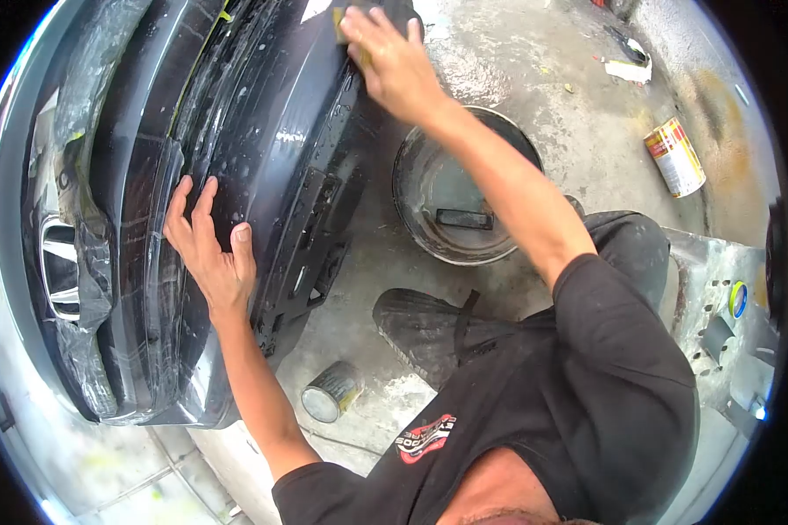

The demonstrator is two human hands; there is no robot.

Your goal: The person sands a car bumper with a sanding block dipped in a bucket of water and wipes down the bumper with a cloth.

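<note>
A dark, wet car bumper (276, 131) stands at the left, beaded with water drops. My right hand (394, 66) lies flat near its upper end and presses a yellow sanding pad (339, 24) against the surface. Only the edges of the pad show; the fingers cover the rest. Farther down, my left hand (210, 241) rests on the bumper with its fingers spread, holding nothing. Dull, scuffed strips run along the bumper's ridges.
A round bucket (409, 223) with liquid stands beside the bumper, below my right forearm. One can (328, 394) is on the floor near my shoe (420, 328); another can (674, 157) is by the wall. A stained metal sheet (709, 271) lies at the right with tape (738, 299).
</note>
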